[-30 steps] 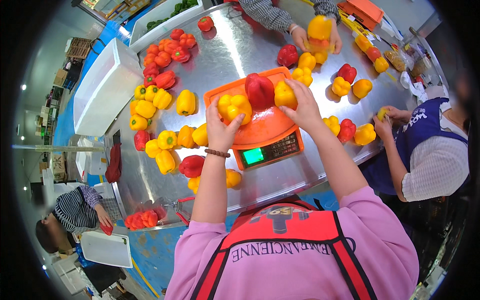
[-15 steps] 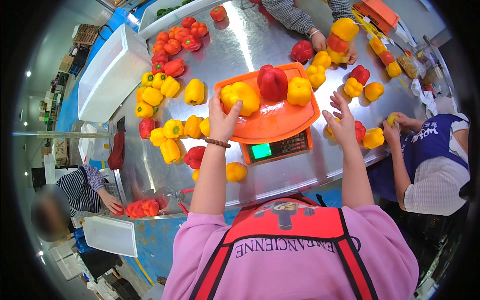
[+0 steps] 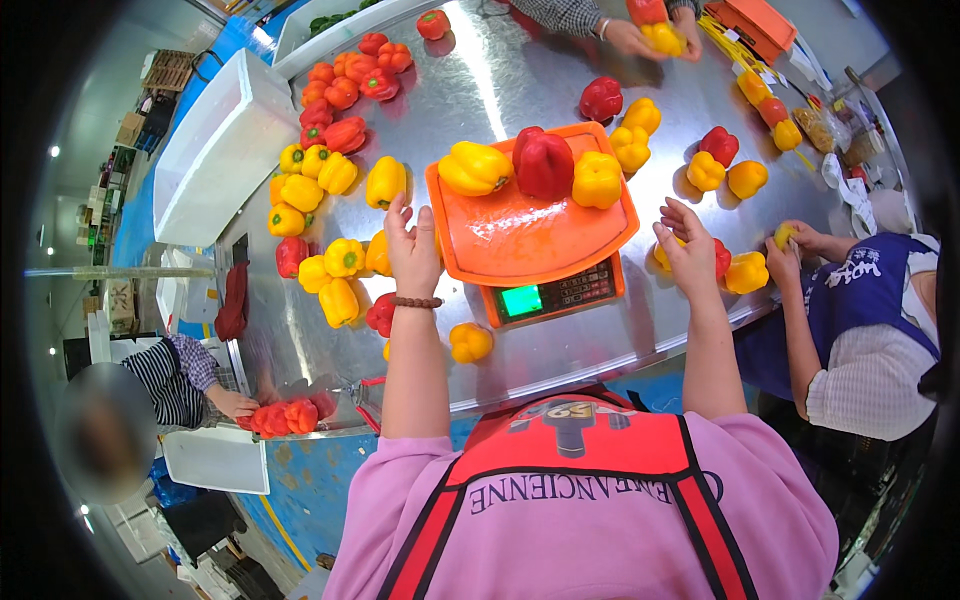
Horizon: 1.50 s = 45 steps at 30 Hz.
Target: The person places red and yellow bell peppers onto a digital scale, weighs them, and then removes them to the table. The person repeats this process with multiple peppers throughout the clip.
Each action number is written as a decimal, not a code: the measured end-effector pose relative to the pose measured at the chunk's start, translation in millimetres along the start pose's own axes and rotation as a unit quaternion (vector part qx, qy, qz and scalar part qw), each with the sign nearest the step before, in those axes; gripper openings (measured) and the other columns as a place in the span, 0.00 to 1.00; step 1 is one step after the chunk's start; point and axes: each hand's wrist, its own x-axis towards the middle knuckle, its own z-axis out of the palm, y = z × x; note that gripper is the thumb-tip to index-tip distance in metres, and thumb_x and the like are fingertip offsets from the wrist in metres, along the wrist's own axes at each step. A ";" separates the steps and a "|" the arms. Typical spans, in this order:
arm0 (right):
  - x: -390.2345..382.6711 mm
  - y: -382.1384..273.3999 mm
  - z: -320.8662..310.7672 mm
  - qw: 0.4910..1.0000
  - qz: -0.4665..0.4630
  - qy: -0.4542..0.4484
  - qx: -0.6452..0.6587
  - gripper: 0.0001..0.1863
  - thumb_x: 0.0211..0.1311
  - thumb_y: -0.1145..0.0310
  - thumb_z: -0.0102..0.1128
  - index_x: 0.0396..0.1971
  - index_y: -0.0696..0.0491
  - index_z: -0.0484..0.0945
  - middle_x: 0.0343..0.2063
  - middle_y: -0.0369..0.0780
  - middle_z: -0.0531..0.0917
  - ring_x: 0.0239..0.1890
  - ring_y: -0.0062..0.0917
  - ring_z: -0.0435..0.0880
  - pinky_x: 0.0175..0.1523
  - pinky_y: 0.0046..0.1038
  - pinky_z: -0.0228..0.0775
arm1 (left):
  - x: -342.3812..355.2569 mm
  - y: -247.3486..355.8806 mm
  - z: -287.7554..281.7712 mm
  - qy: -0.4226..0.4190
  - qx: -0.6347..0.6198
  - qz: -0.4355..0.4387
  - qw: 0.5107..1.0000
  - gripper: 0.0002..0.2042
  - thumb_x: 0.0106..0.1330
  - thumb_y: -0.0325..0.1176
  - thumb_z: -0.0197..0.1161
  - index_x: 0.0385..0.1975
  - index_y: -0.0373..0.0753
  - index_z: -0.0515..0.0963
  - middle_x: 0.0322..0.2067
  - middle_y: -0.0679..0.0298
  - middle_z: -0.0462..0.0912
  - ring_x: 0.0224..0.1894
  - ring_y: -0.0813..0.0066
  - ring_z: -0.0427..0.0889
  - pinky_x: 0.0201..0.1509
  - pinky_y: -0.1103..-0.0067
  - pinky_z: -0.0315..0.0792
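On the metal table, an orange weighing tray (image 3: 530, 245) sits on a digital scale (image 3: 560, 292) with a lit green display. Three bell peppers lie along the tray's far side: a yellow bell pepper (image 3: 474, 168) at left, a red bell pepper (image 3: 543, 165) in the middle and another yellow bell pepper (image 3: 597, 180) at right. My left hand (image 3: 412, 245) is at the tray's left edge, empty, fingers apart. To the right of the tray, my right hand (image 3: 686, 245) is open and empty, close to a partly hidden yellow pepper and a red pepper (image 3: 722, 258).
Yellow peppers (image 3: 340, 260) and red peppers (image 3: 355, 75) spread over the table's left side. A white foam box (image 3: 225, 140) stands beyond them. Across the table, a co-worker's hands hold stacked peppers (image 3: 663, 38). Another person in a blue apron (image 3: 860, 285) works at right; one more handles red peppers (image 3: 290, 417) at left.
My left hand has let go of the left yellow pepper on the tray and drawn back to the left. The co-worker opposite has moved the stacked peppers farther away.
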 end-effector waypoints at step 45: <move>33.4 -65.0 71.5 0.995 -0.062 -0.031 -0.067 0.40 0.50 0.75 0.72 0.65 0.54 0.64 0.57 0.45 0.74 0.59 0.34 0.74 0.62 0.32 0.71 | 102.0 -48.8 -119.7 0.045 0.293 0.072 0.952 0.39 0.47 0.40 0.76 0.59 0.33 0.68 0.52 0.49 0.76 0.54 0.54 0.77 0.59 0.65 0.71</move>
